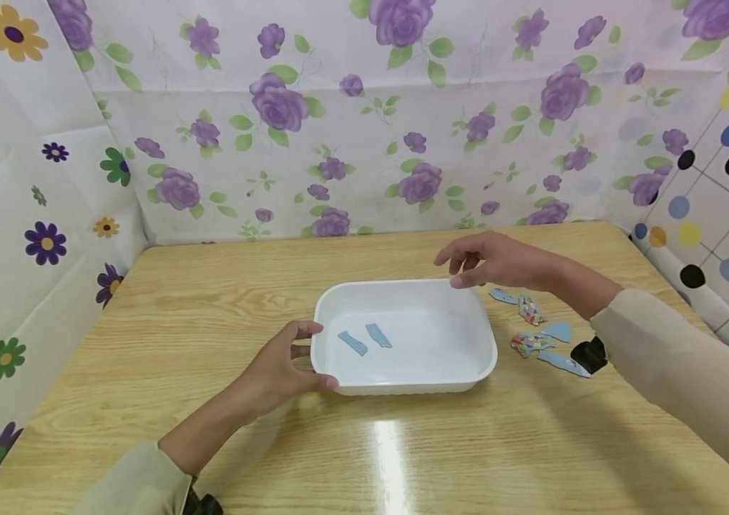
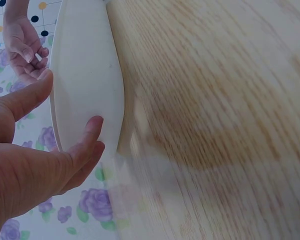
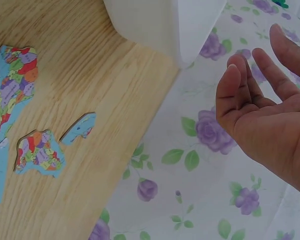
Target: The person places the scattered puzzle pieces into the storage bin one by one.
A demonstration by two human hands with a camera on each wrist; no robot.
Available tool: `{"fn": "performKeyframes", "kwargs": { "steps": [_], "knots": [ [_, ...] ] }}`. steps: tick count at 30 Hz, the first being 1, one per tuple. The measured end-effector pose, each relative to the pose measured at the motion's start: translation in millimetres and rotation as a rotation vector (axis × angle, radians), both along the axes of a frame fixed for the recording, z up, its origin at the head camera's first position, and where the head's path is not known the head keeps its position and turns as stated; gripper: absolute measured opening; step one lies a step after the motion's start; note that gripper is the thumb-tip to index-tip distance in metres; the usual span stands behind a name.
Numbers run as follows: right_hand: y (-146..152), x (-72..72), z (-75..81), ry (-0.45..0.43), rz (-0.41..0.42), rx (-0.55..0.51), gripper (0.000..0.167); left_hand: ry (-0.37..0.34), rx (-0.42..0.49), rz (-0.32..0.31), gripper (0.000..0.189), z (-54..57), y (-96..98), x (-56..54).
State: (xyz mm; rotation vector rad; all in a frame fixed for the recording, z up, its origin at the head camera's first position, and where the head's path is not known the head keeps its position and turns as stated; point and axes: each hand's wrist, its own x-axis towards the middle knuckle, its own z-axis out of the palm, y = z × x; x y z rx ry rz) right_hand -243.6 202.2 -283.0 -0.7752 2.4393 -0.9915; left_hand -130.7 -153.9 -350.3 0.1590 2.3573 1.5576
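A white plastic basin stands on the wooden table with two narrow light-blue puzzle pieces lying inside, toward its left. My left hand holds the basin's left end, thumb at the front corner and fingers against the left side. In the left wrist view, the left hand touches the basin's rim and outer wall. Above the back right corner hovers my right hand, its fingers loosely bent and holding nothing. The right wrist view shows that right hand with an empty palm.
Several map puzzle pieces lie on the table right of the basin, some multicoloured with blue edges. The wooden table ends at a back wall covered with purple-flowered sheeting. Patterned sheets also hang at left and right.
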Motion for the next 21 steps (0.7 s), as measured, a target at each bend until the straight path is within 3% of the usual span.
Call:
{"fn": "performKeyframes", "kwargs": {
  "steps": [21],
  "knots": [
    [13.9,5.3,-6.7,-0.003,-0.067,-0.029,0.039,-0.001,0.014,-0.003,0.086,0.4,0.3,0.6]
  ]
}}
